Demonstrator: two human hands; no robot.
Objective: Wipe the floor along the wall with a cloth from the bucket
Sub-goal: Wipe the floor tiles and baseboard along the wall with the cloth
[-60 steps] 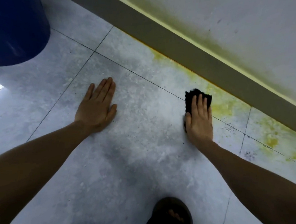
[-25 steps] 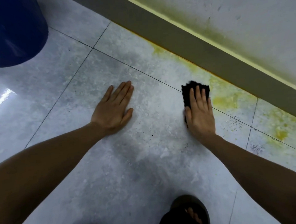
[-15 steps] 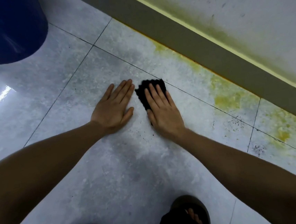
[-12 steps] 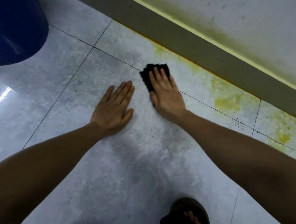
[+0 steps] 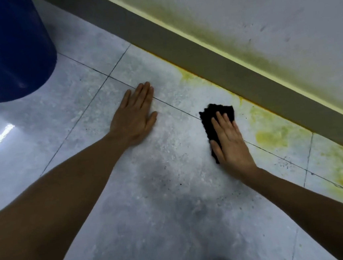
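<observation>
Blue bucket (image 5: 10, 49) stood far left, cut off by the frame edge, well clear of both hands. Left hand (image 5: 134, 116) lay flat, fingers straight, on the grey floor (image 5: 164, 214). Right hand (image 5: 229, 141) pressed flat on the black cloth (image 5: 209, 115), near the yellow-stained baseboard (image 5: 212, 61); cloth partly hidden under the hand. No readable writing.

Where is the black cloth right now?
The black cloth lies flat on the floor, right of centre, under the right hand, just short of the yellow stains along the baseboard.

Pale tiled floor (image 5: 153, 215), grey skirting (image 5: 200, 49), yellow-stained white wall (image 5: 259, 6)
</observation>
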